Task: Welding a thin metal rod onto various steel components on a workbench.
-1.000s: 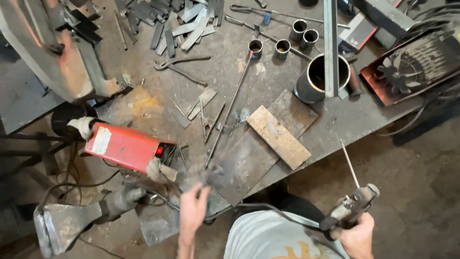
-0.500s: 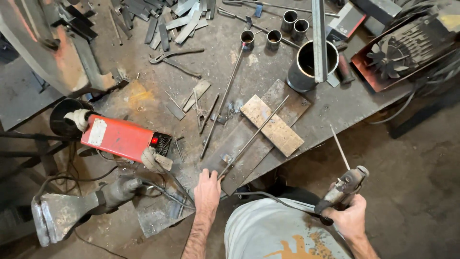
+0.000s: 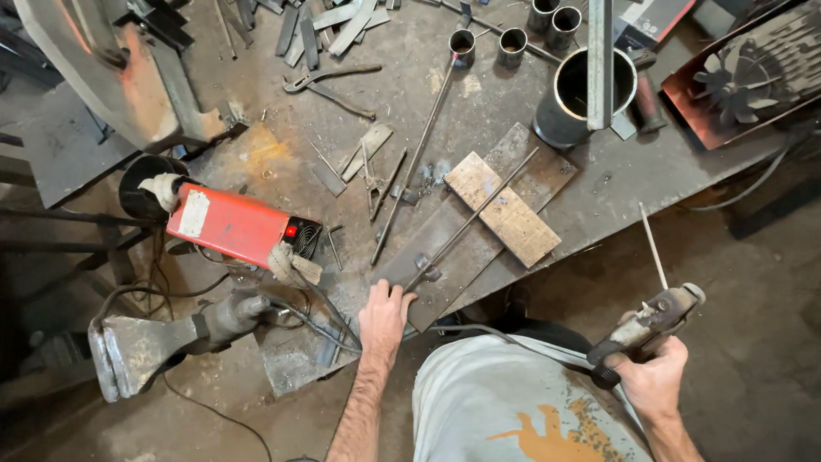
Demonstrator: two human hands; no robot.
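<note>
Cluttered metal tabletop, welding gear out.
Left hand flat on near steel plate, fingers spread, gripping nothing; right hand clamps electrode holder off the tabletop's right edge.

A grimy grey welding electrode holder pointed its thin rod up off the bench edge, while a long dark steel rod lay slantwise across the rusty flat plate.
</note>
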